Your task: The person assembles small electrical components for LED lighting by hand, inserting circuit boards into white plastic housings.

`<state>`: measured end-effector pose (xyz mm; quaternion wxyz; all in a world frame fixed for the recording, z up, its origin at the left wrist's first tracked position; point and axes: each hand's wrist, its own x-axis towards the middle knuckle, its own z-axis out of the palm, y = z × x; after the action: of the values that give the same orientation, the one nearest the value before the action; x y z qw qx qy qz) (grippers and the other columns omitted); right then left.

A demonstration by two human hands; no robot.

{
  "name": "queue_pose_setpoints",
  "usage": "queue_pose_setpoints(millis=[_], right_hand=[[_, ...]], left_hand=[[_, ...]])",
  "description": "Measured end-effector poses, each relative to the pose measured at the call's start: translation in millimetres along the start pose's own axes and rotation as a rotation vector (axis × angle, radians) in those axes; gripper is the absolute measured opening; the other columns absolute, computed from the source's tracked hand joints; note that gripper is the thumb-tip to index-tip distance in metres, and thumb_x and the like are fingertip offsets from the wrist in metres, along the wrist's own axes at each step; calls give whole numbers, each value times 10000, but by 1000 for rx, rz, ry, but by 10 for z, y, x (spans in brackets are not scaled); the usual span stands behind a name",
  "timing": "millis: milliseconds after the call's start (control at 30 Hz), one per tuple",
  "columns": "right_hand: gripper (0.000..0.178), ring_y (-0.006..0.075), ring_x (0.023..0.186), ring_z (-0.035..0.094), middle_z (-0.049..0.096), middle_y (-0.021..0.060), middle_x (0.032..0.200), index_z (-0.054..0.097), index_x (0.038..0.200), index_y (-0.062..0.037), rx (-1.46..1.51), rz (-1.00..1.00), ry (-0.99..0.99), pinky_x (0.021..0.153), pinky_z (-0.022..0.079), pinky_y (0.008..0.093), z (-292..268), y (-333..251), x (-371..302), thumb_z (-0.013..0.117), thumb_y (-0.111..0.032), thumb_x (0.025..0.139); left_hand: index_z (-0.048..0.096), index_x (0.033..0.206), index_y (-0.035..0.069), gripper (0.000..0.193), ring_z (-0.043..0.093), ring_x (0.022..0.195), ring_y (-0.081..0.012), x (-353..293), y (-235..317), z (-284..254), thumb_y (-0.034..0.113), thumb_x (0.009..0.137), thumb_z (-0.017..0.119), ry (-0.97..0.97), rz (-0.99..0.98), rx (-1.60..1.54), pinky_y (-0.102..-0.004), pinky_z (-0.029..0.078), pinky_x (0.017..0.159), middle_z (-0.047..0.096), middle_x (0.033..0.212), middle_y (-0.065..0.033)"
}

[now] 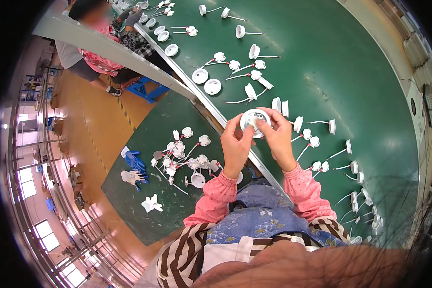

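Over the edge of the green bench I hold a white round lamp housing [257, 113], its open side facing up. My left hand [236, 145] is closed on its left rim, and my right hand [280, 139] grips the right rim. Both thumbs press inside the cup, where a pale part partly shows between them. Close by on the bench lie white LED modules with wires [306, 134] and lamp housings [297, 124]. Two more open housings [212, 86] rest beyond my hands, near the metal rail.
A metal rail [206, 104] edges the long green conveyor-like bench [317, 62], which carries several wired lamp parts. At left, a green side table [129, 211] holds a heap of wired modules [178, 151], blue gloves [135, 163] and a white glove [151, 204]. A co-worker [105, 43] sits at the far left.
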<state>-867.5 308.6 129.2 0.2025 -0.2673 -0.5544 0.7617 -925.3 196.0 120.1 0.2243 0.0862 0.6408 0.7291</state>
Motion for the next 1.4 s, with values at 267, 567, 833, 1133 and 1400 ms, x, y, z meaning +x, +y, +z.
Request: queue_pose_setpoints(millis=[267,567,833,1133,1400], right_hand=[[301,97,881,639,691,45,1017,663,1192,32,-232,-153,21,779,519,249,25,66,-4,631,16,893],[297,103,906,645,692,58,1042,662,1180,36,-74,-84,-3,798,528,257,7,27,-70,645,41,884],[292,126,942,652,684,70,1068,650,1164,47,90,-13,-40,838,534,276,-5,38,-40,644,63,873],[222,149,885,643,682,82,964,656,1067,26,-197,-195,94,788,509,284,43,147,-67,616,60,852],[213,161,859,631,668,97,949,636,1076,25,-245,-168,66,771,507,299,-66,440,-9,592,32,868]], left_hand=[[651,1208,-3,289,602,682,-67,-27,91,71,33,921,646,31,15,69,-216,480,503,597,1039,-37],[676,1185,27,275,540,696,-58,-119,85,120,32,911,665,96,227,287,-222,413,546,566,950,-14],[681,1177,24,268,540,738,-71,-144,129,176,45,910,675,138,271,394,-229,422,601,550,930,-12],[672,1103,-11,233,601,810,-176,-76,29,162,16,871,676,148,384,382,-289,479,684,603,921,-77],[693,1088,5,242,556,692,-139,-2,-248,113,9,848,672,126,325,370,-274,424,573,577,880,-68]])
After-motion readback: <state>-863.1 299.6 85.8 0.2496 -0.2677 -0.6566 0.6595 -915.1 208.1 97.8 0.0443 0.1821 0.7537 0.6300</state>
